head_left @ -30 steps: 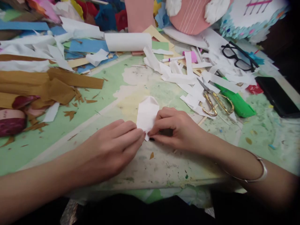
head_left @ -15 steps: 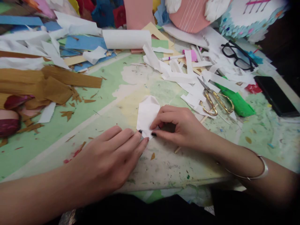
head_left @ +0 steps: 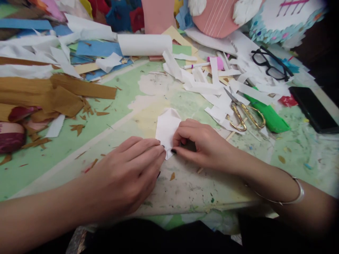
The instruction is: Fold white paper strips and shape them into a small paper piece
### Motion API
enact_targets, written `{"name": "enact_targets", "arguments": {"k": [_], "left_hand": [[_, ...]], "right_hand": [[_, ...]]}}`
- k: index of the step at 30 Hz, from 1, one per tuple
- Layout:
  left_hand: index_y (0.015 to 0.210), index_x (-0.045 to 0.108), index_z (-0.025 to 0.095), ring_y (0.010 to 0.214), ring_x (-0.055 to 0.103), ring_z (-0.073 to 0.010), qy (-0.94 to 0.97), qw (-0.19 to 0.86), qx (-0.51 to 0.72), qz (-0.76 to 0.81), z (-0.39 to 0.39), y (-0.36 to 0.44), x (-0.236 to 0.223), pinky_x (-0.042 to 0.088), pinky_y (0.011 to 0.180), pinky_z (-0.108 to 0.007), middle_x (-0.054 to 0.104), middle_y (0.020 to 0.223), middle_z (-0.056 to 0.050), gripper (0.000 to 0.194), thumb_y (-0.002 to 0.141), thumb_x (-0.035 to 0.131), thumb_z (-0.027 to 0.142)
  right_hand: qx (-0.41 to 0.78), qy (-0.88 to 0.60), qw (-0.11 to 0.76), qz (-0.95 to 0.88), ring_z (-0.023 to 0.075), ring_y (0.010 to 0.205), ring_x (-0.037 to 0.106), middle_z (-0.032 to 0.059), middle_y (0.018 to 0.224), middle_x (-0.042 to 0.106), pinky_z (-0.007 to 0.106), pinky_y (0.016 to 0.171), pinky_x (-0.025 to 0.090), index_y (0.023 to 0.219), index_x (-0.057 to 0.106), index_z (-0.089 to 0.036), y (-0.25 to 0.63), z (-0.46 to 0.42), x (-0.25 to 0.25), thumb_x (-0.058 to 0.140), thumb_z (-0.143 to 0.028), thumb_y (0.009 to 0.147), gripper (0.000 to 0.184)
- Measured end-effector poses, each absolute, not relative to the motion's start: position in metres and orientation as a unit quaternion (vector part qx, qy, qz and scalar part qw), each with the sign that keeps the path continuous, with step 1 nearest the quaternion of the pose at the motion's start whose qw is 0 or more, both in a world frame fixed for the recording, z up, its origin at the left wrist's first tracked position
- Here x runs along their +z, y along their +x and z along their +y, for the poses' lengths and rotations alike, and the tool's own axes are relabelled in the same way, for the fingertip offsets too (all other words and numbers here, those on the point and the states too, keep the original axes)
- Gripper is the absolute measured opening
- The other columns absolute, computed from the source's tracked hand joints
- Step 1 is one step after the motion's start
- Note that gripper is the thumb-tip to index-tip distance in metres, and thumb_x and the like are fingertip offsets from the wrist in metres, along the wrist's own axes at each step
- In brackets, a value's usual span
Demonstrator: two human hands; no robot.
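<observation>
Folded white paper (head_left: 166,127) lies flat on the worktop (head_left: 185,194), near the middle, between the person's two hands. Pale green sheeting, worn through to whitish and yellowish patches and flecked with paint, covers the surface. Brown crepe paper (head_left: 26,90) and its torn bits spread over the left side, with a maroon rounded item (head_left: 12,143) at the edge. Blue and white scraps are heaped behind them, and a white roll (head_left: 144,44) lies at the back. To the right are loose white strips (head_left: 201,87), gold-handled scissors (head_left: 237,103) with parted blades, a bright green roll (head_left: 277,121), black-framed glasses (head_left: 267,63) and a black phone (head_left: 314,109). A pink piece with white lines (head_left: 217,17) stands at the rear; the room beyond is dark at the upper right.

The left hand (head_left: 129,169) comes in with its fingers close together, tips touching the paper's lower left edge; whether they grip it or only press it down, I cannot tell. The right hand (head_left: 206,144), thumb and bent forefinger drawn together, pinches the lower right edge. Between both sets of fingertips the paper narrows to a point directed at the person, while its wider end reaches away beyond them.
</observation>
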State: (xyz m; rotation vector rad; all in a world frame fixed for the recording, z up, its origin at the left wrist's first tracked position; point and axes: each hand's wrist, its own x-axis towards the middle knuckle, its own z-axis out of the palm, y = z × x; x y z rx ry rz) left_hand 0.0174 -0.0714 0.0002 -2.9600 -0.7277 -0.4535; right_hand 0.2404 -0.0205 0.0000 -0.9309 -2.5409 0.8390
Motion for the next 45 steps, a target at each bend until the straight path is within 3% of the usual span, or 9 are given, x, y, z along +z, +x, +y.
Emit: {"name": "enact_targets", "arguments": {"k": [12, 19, 33, 45], "left_hand": [[0.108, 0.063, 0.008, 0.104, 0.064, -0.0257, -0.964, 0.056, -0.173, -0.196, -0.0676, 0.0157, -0.0006, 0.053, 0.094, -0.043, 0.07, 0.107, -0.013, 0.026, 0.089, 0.046, 0.011], [0.107, 0.065, 0.007, 0.107, 0.063, -0.0276, -0.964, 0.051, -0.182, -0.187, -0.0663, 0.0149, -0.0032, 0.053, 0.095, -0.044, 0.069, 0.108, -0.015, 0.024, 0.086, 0.052, 0.011], [0.111, 0.061, 0.003, 0.1, 0.061, -0.0282, -0.962, 0.003, -0.16, -0.222, -0.0658, 0.0229, 0.0027, 0.055, 0.083, -0.041, 0.067, 0.098, -0.015, 0.03, 0.087, 0.045, 0.013], [0.105, 0.065, 0.004, 0.102, 0.061, -0.0284, -0.969, 0.057, -0.131, -0.204, -0.0727, 0.021, 0.0001, 0.052, 0.084, -0.041, 0.066, 0.112, -0.014, 0.029, 0.089, 0.041, 0.008]], "right_hand": [[0.296, -0.331, 0.155, -0.882, 0.0134, 0.073, 0.047, 0.0011, 0.073, 0.056, 0.027, 0.072, 0.035, 0.074, 0.055, -0.016, 0.2383, -0.0201, 0.0007, 0.056, -0.014, 0.081, 0.008], [0.294, -0.344, 0.158, -0.878, 0.0132, 0.071, 0.046, 0.001, 0.071, 0.055, 0.027, 0.07, 0.035, 0.073, 0.055, -0.016, 0.236, -0.0209, -0.0001, 0.056, -0.014, 0.08, 0.007], [0.303, -0.352, 0.175, -0.868, 0.0124, 0.071, 0.047, 0.0003, 0.072, 0.055, 0.025, 0.068, 0.035, 0.074, 0.057, -0.016, 0.2375, -0.0196, -0.0018, 0.06, -0.015, 0.078, 0.004], [0.29, -0.328, 0.199, -0.877, 0.0149, 0.079, 0.052, 0.0041, 0.079, 0.06, 0.027, 0.072, 0.04, 0.082, 0.068, -0.016, 0.2386, -0.0222, -0.0014, 0.056, -0.009, 0.08, 0.015]]}}
